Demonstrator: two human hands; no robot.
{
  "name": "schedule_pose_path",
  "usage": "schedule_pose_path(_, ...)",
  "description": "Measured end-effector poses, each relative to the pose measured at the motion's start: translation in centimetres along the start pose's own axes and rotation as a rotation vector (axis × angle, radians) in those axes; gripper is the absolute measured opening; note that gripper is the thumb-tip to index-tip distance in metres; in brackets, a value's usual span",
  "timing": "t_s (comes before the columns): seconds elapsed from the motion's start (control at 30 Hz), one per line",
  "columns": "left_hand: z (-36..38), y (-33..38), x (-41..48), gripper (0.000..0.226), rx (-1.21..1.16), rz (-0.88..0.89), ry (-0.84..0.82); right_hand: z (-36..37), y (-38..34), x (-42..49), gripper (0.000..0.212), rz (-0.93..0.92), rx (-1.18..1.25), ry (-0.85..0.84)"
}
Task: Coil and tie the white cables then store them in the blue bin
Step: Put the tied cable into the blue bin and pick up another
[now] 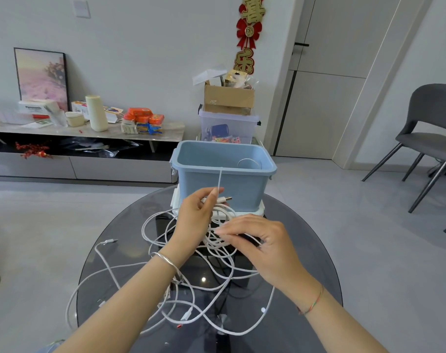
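The blue bin (224, 184) stands at the far side of the round dark glass table (306, 253), resting on a white lid. One coiled white cable (248, 163) lies inside it. My left hand (196, 220) grips a bundle of white cable loops (220, 240) with a USB plug (224, 199) sticking out to the right, and pinches a thin white tie (220, 179) that stands straight up. My right hand (257, 240) holds the same bundle from the right, fingers curled round the loops. Several loose white cables (130, 268) sprawl tangled over the near table.
A grey chair (431, 133) stands at the right. Behind the bin sits a clear storage box (228, 126) with a cardboard box (228, 98) on top. A low cabinet (89, 138) with packets and a framed picture runs along the left wall.
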State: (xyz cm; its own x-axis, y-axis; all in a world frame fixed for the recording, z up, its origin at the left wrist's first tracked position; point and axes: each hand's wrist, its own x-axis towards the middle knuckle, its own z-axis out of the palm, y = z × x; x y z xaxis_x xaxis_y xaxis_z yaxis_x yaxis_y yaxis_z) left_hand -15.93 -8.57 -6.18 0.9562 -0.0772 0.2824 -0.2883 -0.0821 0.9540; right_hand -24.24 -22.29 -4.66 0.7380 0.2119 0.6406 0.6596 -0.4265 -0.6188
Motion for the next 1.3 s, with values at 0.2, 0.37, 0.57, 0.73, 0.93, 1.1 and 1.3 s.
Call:
schedule_pose_path(0.2, -0.6, 3.1, -0.6, 0.021, -0.070, 0.110, 0.026, -1.2, -3.0, 1.1, 0.005, 0.143, 0.300, 0.118)
schedule_pose_path(0.37, -0.5, 7.1, -1.4, 0.018, -0.178, 0.221, 0.017, -2.6, -6.3, 2.3, 0.006, 0.124, 0.522, 0.127)
schedule_pose_path(0.57, -0.9, 10.0, -1.7, 0.014, -0.238, 0.281, 0.008, -3.6, -8.6, 3.7, 0.012, 0.114, 0.621, 0.051)
schedule_pose_path(0.73, -0.7, 10.2, -1.1, 0.021, -0.250, 0.314, 0.031, -3.2, -8.3, 5.8, 0.013, 0.204, 0.580, 0.116)
schedule_pose_path(0.93, -0.3, 8.9, -0.5, 0.026, -0.193, 0.245, 0.018, -1.9, -7.0, 6.1, 0.012, 0.354, 0.542, 0.172)
schedule_pose_path(1.1, 0.4, 8.3, -0.7, 0.025, -0.112, 0.246, 0.033, -2.0, -6.5, 6.0, 0.023, 0.440, 0.496, 0.298)
schedule_pose_path(1.3, 0.2, 9.8, -1.7, 0.023, -0.115, 0.333, 0.031, -2.7, -7.6, 5.7, 0.021, 0.457, 0.616, 0.249)
